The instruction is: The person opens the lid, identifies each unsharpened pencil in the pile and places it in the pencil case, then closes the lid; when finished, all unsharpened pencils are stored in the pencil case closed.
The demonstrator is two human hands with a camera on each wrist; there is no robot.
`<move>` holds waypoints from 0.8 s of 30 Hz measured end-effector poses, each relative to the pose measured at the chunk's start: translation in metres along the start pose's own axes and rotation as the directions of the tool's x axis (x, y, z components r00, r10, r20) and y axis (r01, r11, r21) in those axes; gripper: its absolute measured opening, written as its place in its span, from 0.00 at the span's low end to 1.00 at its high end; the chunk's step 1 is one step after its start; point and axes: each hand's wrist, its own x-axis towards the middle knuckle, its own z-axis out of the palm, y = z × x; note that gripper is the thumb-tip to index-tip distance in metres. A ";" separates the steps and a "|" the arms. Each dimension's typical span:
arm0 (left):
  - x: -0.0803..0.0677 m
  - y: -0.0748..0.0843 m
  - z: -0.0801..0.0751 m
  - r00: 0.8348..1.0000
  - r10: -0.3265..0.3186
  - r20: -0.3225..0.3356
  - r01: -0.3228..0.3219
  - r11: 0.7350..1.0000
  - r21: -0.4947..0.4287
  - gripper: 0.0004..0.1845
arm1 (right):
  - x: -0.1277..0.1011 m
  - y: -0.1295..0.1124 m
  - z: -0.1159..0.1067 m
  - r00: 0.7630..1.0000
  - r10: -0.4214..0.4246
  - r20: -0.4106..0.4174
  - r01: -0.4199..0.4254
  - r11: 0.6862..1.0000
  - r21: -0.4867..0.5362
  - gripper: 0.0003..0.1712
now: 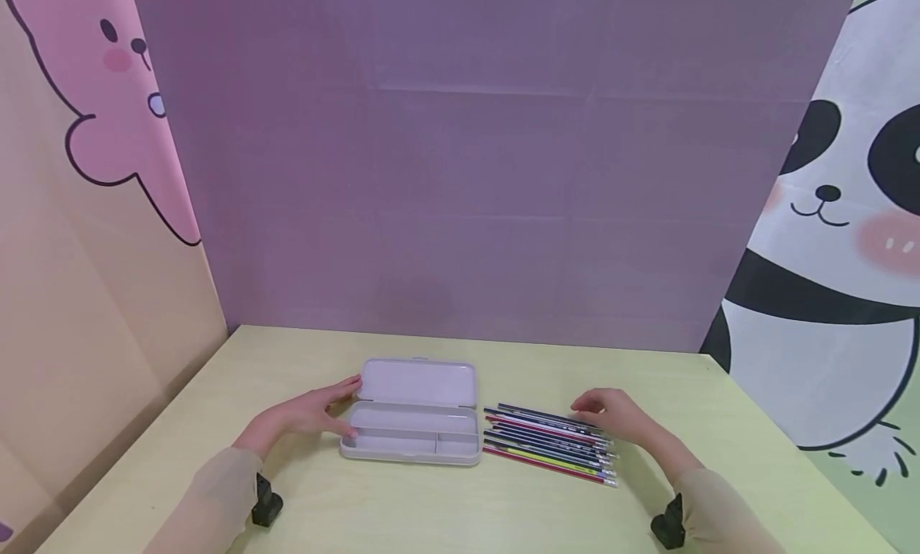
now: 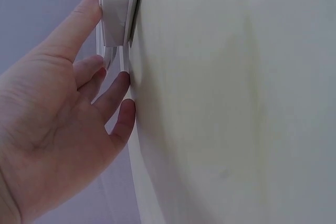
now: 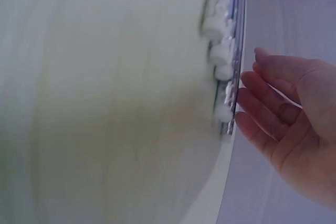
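Nearest, two dark wrist mounts (image 1: 267,502) are seen at the bottom edge of the head view, and both forearms are cut off there by the frame. Just beyond, the left hand (image 1: 305,414) is laid against the left end of the open pencil case (image 1: 411,442); fingers are straight (nothing curled round it), with the thumb pressed on the lid end and fingertips (image 2: 123,80) touching the tray end in the left wrist view. The case interior is only partly readable: a divider is made out in the tray, but the contents can't be told. On the other side, the right hand (image 1: 618,414) is held over the pencils (image 1: 549,446), fingers relaxed and extended, nothing gripped; whether the fingertips actually touch the far pencils can't be settled, since they're hidden behind the hand in the head view and blurred in the right wrist view. The pencils lie side by side on the table (image 1: 431,514), just right of the case, eraser ends (image 3: 220,51) toward the near right. Farther back, a purple backdrop (image 1: 489,155) is seen, w/ cartoon panels at both sides, each cut off.
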 end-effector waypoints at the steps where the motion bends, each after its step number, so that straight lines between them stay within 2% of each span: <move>1: 0.000 0.000 0.000 1.000 -0.001 0.001 0.001 1.000 0.000 0.51 | 0.000 0.002 0.001 1.000 0.009 0.005 -0.009 1.000 -0.006 0.10; 5: 0.000 0.001 0.000 1.000 -0.017 0.002 0.017 1.000 -0.008 0.51 | 0.001 0.008 0.004 0.998 0.055 0.023 -0.054 0.998 -0.012 0.08; 16: 0.001 -0.001 0.001 1.000 -0.026 0.013 0.027 1.000 -0.013 0.52 | 0.003 0.008 0.004 0.996 0.077 0.039 -0.077 0.997 0.012 0.03; 24: 0.001 0.000 0.000 1.000 -0.028 0.009 0.028 1.000 -0.007 0.51 | 0.003 0.007 0.003 0.997 0.075 0.017 -0.075 0.997 -0.029 0.02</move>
